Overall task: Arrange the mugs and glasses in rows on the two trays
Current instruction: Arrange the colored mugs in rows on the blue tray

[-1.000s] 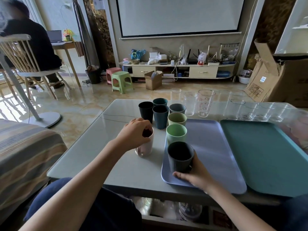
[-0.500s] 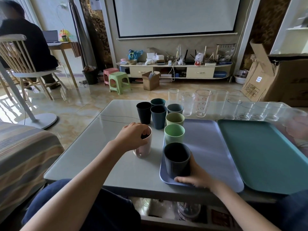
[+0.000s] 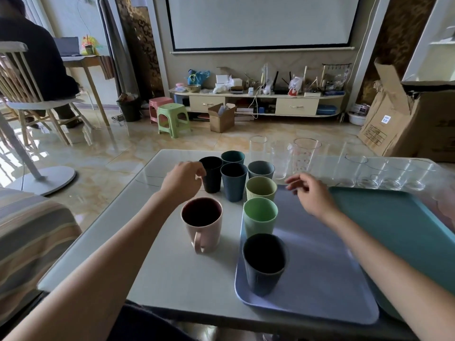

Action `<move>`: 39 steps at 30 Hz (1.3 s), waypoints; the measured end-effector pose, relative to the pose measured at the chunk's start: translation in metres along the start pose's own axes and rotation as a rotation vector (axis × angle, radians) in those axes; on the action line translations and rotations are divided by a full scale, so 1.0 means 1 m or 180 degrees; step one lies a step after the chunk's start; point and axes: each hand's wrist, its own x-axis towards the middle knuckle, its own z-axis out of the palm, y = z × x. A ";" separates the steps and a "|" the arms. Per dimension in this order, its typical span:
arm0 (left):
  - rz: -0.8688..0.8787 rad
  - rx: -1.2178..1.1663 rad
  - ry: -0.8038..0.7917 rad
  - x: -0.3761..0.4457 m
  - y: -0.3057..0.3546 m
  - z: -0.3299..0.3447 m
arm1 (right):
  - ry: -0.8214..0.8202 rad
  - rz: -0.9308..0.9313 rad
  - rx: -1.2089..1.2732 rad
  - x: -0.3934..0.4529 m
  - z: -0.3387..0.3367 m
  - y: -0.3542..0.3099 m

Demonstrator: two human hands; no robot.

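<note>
From the head camera you are looking down at a pale worktop carrying two trays side by side: a lilac tray nearer the middle and a teal tray touching its right edge. Three cups are already standing in a row along the lilac tray's left side: a dark grey cup nearest you, a green cup behind it, and a pale yellow-green cup at the far end. The teal tray is holding nothing that you can see. Off the trays, a pink mug is sitting just left of the lilac tray with its handle towards you, and a cluster of four dark cups is waiting behind it. A line of clear glasses is standing along the far edge of the worktop. Your left hand is reaching at the black cup, fingers loosely curled beside it and not gripping it as far as you can tell. Your right hand is hovering over the lilac tray, fingers apart and holding nothing. So you are only getting started: most mugs and every glass are left.
</note>
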 end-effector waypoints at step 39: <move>0.0371 -0.0709 0.1305 0.027 0.049 -0.016 | 0.0622 -0.1495 -0.1932 0.073 -0.033 -0.056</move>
